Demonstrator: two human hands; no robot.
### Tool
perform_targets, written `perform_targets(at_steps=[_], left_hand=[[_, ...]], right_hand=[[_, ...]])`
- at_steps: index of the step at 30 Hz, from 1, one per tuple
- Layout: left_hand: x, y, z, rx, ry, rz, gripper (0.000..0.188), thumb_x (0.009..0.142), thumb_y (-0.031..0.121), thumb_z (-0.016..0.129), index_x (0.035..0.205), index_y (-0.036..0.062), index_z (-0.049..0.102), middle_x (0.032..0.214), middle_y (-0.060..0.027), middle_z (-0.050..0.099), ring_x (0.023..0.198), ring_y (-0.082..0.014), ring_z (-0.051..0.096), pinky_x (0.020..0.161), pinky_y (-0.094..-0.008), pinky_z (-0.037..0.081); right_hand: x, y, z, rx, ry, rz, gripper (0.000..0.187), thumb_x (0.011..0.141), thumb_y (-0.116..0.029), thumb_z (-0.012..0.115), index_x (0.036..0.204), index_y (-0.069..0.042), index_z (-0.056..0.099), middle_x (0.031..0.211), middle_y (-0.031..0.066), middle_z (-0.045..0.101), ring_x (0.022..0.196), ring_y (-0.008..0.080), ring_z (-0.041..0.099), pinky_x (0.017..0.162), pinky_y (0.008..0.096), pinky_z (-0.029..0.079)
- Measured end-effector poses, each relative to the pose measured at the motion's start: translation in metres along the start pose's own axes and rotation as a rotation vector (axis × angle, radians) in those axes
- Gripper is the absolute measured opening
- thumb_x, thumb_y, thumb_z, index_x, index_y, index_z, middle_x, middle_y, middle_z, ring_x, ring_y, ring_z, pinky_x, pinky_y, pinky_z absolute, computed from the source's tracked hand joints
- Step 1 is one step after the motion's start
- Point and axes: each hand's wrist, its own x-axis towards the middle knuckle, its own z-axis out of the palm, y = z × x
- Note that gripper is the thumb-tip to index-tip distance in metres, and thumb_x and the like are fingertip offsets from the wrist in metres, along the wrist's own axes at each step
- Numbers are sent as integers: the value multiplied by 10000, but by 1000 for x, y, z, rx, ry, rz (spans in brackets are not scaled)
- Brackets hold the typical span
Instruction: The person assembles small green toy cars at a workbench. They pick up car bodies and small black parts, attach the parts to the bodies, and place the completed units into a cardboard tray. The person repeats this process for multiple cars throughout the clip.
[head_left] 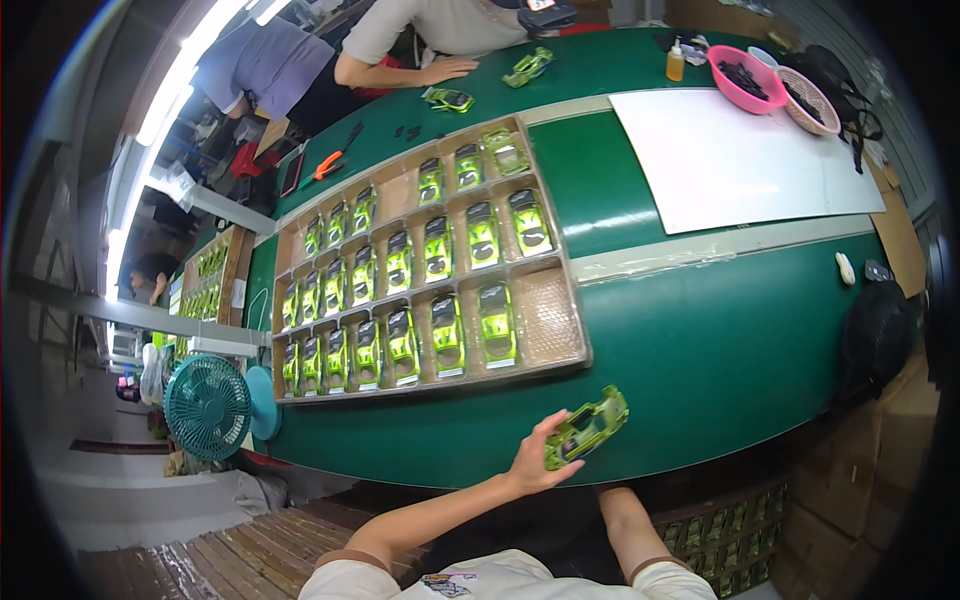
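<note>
My left hand (540,456) is closed on a lime-green toy car body shell (600,421), held by its near end above the table's front edge. The shell is tilted, and openings show through it. My right forearm (628,522) reaches under the table edge, which hides the right hand. Beyond my left hand lies a brown divided tray (548,300), with several rows of green and black car shells (496,325) in its compartments. Its front right compartment holds no shell, and there is a gap in the far row.
Across the green table (700,330), a co-worker's hand (447,70) rests near two car shells (448,99). Orange-handled pliers (328,165) lie behind the tray. A teal fan (208,407) stands left. Far right are a white board (745,165), a pink bowl (745,85) and a bottle (675,64).
</note>
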Motion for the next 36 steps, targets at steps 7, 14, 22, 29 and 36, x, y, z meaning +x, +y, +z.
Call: perform_targets(at_steps=[7, 14, 22, 29, 36], left_hand=[[-23, -21, -50, 161, 110, 13, 788, 667, 182, 764, 1278, 1, 302, 1156, -187, 520, 962, -311, 580, 815, -363, 473], [-31, -32, -50, 7, 104, 14, 787, 650, 182, 774, 1260, 6, 307, 1169, -184, 514, 883, -300, 599, 778, -358, 487], [-25, -29, -55, -5, 21, 93, 759, 665, 197, 761, 1256, 1, 326, 1164, -208, 503, 1005, -344, 558, 855, -377, 467], [-21, -20, -62, 18, -29, 59, 727, 693, 231, 739, 1247, -3, 330, 1157, -214, 498, 997, -354, 554, 839, -382, 467], [-21, -19, -68, -79, -134, -4, 710, 749, 242, 687, 1289, 25, 280, 1168, -213, 481, 1016, -373, 534, 848, -394, 454]], right_hand=[[-25, -57, 52, 10, -324, -127, 365, 868, -261, 489, 1146, -28, 523, 1125, 187, 551, 1041, 340, 523, 889, 397, 413], [-40, -71, 77, -78, -690, -205, 372, 875, -269, 482, 1158, -30, 518, 1131, 191, 548, 1046, 341, 520, 892, 395, 412], [-25, -84, 77, -119, -1052, -244, 380, 883, -278, 475, 1172, -33, 513, 1138, 196, 544, 1053, 342, 517, 895, 392, 410], [-36, -65, 19, -102, -1388, -121, 388, 890, -285, 468, 1185, -36, 509, 1144, 199, 541, 1058, 344, 514, 897, 390, 409], [-31, -123, -121, 56, -1326, 243, 435, 909, -308, 482, 1251, -40, 473, 1182, 138, 546, 1107, 220, 505, 949, 307, 382]])
